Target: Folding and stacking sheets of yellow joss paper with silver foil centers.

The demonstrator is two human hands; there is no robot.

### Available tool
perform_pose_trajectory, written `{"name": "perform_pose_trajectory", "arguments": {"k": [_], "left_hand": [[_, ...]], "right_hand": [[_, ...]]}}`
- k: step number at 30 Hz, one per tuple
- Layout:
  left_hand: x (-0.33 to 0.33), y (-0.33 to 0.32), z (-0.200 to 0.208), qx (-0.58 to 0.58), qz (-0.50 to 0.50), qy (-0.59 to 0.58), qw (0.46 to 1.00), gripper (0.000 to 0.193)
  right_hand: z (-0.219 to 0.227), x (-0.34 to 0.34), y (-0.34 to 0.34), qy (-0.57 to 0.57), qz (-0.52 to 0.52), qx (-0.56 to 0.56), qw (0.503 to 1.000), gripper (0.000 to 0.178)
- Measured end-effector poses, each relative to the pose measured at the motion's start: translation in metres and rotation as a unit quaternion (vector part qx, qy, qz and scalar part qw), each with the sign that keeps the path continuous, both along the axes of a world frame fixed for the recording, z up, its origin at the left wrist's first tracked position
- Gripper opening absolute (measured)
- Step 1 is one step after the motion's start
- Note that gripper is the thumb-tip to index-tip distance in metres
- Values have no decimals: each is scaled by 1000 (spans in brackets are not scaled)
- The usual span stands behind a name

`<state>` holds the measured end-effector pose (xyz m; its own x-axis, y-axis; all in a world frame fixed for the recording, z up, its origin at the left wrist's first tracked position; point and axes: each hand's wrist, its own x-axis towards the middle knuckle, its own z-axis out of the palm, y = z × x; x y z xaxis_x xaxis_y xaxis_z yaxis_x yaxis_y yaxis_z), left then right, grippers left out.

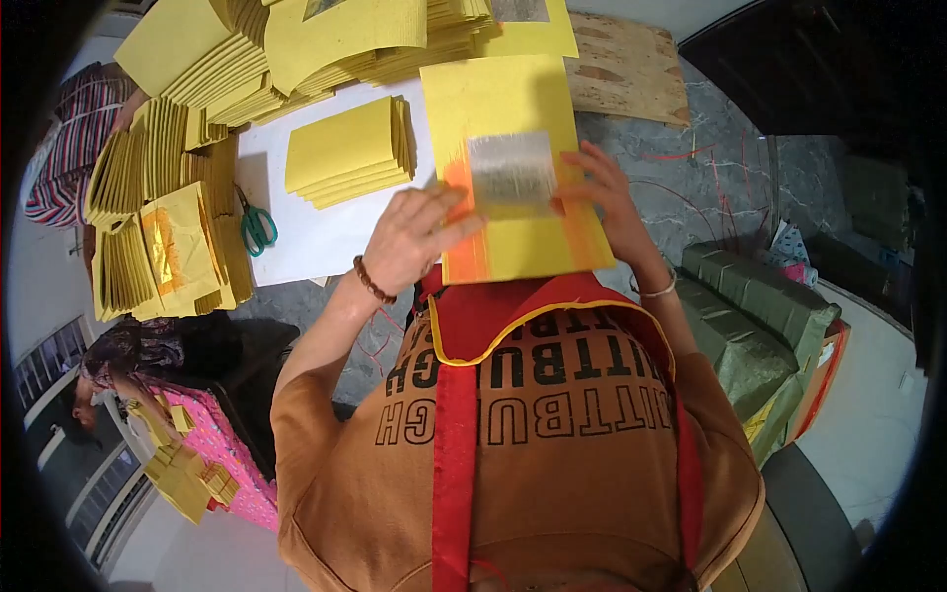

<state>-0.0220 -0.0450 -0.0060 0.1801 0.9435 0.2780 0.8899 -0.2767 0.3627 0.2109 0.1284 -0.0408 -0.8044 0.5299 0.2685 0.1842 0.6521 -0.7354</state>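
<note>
In front of me lies a yellow joss paper sheet (518, 99) with a silver rectangle in its middle and orange bands down both sides. Its near end overlaps my red apron (513, 306). My left hand (419, 222) rests on the left band, fingers stretched over the paper and a little blurred. At the right edge, my right hand (604, 197) touches the sheet with its fingers spread. A small fanned pile of yellow paper (345, 153) sits to the left on the white tabletop (296, 247).
Tall piles of yellow paper (345, 44) fill the far side. Green-handled scissors (258, 229) lie beside the left bundles (123, 261). Green wrapped bales (735, 335) stand at right. Another person's striped sleeve (79, 138) shows far left; a second person handles yellow paper at a pink-covered table (222, 444).
</note>
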Motion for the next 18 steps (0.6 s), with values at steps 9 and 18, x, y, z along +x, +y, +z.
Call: {"name": "perform_pose_trajectory", "arguments": {"k": [9, 18], "left_hand": [[6, 19, -2, -160, 262, -353, 884, 18], [-2, 37, -37, -117, 287, -498, 810, 43]], "right_hand": [[14, -21, -14, -25, -135, -363, 921, 23], [1, -37, -7, 41, -191, -331, 923, 51]]}}
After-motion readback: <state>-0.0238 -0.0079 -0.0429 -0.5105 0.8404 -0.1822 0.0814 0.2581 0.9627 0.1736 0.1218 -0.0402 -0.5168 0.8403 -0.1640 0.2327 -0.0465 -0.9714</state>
